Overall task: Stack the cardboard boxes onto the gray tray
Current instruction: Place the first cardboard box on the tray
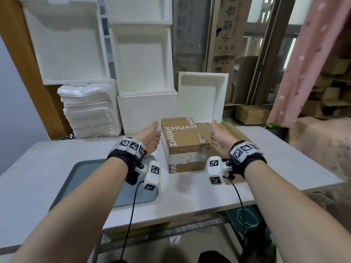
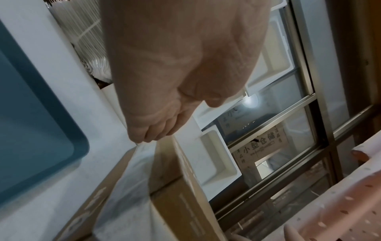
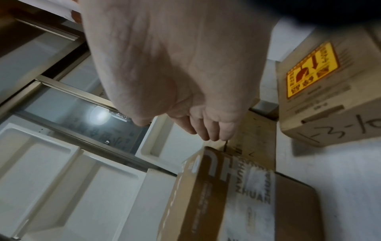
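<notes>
Bare desk (image 1: 191,188) surface is seen between the gray tray (image 1: 79,173) at the left and the stacked cardboard boxes (image 1: 182,137) at the centre. The stack is flanked by the left hand (image 1: 150,136) and right hand (image 1: 221,138), both with straight fingers; contact with the box sides cannot be judged. Behind the stack, passage is blocked by white foam trays (image 1: 144,59) and a pile of white sheets (image 1: 89,109). A flatter box (image 1: 226,128) lies just beside the stack on the right, another box (image 3: 329,91) beyond it.
</notes>
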Demonstrator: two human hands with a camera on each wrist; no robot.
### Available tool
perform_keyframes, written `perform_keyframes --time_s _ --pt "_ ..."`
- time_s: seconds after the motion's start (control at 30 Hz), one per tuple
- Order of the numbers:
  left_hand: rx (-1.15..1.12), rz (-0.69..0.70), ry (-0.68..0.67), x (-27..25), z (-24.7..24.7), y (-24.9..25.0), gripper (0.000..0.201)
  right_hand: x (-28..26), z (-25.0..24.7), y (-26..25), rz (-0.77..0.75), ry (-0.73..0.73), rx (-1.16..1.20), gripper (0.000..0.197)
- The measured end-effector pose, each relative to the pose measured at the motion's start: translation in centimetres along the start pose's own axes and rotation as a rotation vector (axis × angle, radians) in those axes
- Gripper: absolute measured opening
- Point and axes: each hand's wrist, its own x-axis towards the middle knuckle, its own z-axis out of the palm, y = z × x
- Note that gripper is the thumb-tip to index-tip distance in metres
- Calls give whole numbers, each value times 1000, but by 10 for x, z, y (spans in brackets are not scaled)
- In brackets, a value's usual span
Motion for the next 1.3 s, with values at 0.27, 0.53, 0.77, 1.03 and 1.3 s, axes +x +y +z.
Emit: perform_keyframes --time_s 0.27,0.53,0.77,1.03,1.3 --pt "53 -34 -2 2 29 -13 52 12 17 9 68 -44 83 92" --pt "-35 -59 -53 0 30 -13 75 32 14 17 46 -42 83 98" --pt "-10 -3 -107 -23 22 -4 74 19 19 12 26 -88 85 97" --pt "-27 89 -103 -60 4 16 78 -21 41 -20 -60 -91 43 82" --pt "-43 121 -28 -105 -38 17 77 -50 88 -28 -122 -163 64 78"
